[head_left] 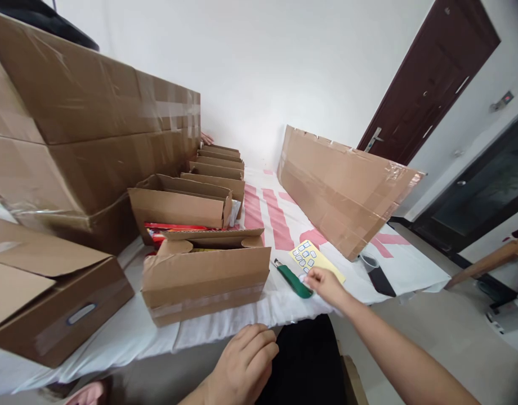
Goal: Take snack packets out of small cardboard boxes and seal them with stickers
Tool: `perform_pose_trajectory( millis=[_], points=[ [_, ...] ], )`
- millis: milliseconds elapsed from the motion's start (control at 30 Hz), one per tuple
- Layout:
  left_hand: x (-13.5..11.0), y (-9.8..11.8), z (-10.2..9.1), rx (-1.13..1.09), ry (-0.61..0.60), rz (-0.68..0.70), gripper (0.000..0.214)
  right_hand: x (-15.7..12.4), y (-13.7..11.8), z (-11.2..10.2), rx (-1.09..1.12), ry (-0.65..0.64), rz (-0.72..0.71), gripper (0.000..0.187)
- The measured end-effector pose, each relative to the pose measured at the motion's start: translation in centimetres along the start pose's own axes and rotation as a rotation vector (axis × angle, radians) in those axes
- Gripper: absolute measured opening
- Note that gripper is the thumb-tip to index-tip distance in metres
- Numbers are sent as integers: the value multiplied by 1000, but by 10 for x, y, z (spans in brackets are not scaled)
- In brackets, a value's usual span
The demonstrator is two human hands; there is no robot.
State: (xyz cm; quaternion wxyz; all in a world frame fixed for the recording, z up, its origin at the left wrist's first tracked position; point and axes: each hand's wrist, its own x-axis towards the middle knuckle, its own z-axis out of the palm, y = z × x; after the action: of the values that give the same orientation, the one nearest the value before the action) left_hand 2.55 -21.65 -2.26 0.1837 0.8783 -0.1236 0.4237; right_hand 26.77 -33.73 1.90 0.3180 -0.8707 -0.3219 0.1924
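Observation:
My right hand is closed in a pinch at the near edge of the table, a small white sticker at its fingertips. Just behind it lies a yellow sheet bearing several white stickers outlined in blue. A green utility knife rests left of the fingers. My left hand is low in front of the table edge, fingers curled together; its palm is hidden and nothing shows in it. Above and left of that hand stands a cardboard box with raised flaps.
Several flapped boxes run back in a row, one showing red packets. Sealed cartons are stacked left. A box with a blue-edged label sits front left. A cardboard panel and dark phone-like object are right. Another person's hand shows behind.

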Motion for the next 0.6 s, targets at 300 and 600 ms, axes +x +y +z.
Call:
perform_pose_trajectory(
  millis=[300, 600],
  points=[
    [2, 0, 0, -3, -61, -11, 29, 73, 52, -38, -321, -18, 254, 28],
    [0, -3, 3, 9, -89, -9, 27, 82, 60, -36, -394, 3, 327, 27]
  ],
)
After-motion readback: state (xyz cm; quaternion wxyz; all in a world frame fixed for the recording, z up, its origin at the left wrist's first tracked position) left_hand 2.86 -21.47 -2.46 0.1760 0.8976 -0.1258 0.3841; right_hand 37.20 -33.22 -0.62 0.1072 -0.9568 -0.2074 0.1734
